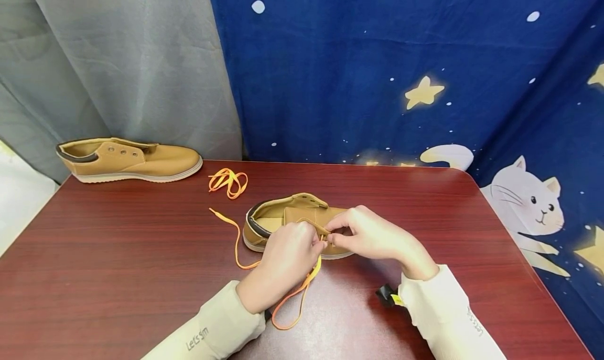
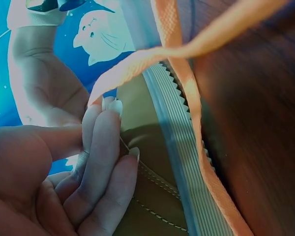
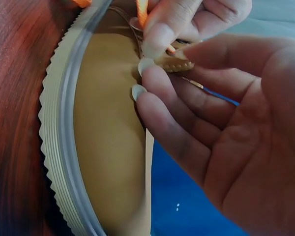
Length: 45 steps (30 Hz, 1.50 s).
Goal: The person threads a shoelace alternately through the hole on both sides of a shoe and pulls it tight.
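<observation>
A tan shoe (image 1: 338, 215) lies on the table with its toe to the right and its tongue and eyelet flaps loose. My left hand (image 1: 289, 247) is at its near side and pinches an orange shoelace (image 2: 128, 69) between thumb and fingertips. From there the lace loops down onto the table, and its other end trails left past the heel. On the toe side, my right hand (image 1: 373, 234) grips the edge of the near eyelet flap (image 3: 173, 64) between thumb and fingers. Close to those fingertips, a short bit of lace shows at the flap. The fingers partly hide the eyelets.
A second tan shoe (image 1: 165, 163), unlaced, stands at the back left of the table (image 1: 118, 255). Beside it lies a bundled orange lace (image 1: 228, 182). A small black object with a yellow tag (image 1: 388, 296) is by my right cuff. Curtains hang behind the table.
</observation>
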Each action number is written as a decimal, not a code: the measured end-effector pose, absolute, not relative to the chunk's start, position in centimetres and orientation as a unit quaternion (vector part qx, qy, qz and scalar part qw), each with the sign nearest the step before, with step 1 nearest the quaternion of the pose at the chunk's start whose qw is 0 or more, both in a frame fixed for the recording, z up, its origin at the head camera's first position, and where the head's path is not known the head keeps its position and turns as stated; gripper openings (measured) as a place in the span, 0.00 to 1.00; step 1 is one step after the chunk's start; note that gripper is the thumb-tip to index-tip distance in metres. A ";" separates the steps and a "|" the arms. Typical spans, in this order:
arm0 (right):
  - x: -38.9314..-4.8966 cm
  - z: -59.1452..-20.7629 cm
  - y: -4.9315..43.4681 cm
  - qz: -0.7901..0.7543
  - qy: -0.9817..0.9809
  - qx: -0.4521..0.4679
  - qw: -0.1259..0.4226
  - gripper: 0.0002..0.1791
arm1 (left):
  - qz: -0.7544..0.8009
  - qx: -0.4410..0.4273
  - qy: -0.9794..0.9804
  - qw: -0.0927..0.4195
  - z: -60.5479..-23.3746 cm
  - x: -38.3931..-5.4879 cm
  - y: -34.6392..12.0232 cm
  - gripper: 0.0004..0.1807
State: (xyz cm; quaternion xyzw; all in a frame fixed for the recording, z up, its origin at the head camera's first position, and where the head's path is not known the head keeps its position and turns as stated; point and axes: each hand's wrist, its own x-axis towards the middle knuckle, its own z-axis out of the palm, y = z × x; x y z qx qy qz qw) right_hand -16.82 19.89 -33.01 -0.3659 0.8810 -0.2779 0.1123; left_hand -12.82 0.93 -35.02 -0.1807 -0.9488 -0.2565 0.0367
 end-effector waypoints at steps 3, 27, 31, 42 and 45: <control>-17.0 -33.0 20.1 -0.309 0.872 -0.354 0.138 0.12 | -0.262 -0.182 -0.947 0.042 -35.0 -12.8 1.0 0.30; -17.9 -35.0 19.7 -0.490 0.816 -0.216 0.219 0.08 | -0.175 -0.204 -0.917 0.294 -34.1 -13.8 -0.6 0.15; -17.8 -34.9 19.5 -0.490 0.822 -0.200 0.209 0.08 | -0.195 -0.214 -0.931 0.224 -33.8 -14.4 -1.5 0.18; -17.7 -34.8 19.0 -0.482 0.835 -0.183 0.190 0.08 | -0.253 -0.224 -0.936 0.098 -34.1 -14.6 -1.7 0.10; -17.6 -34.9 18.9 -0.478 0.839 -0.189 0.179 0.08 | -0.260 -0.227 -0.933 0.105 -34.4 -14.5 -1.7 0.09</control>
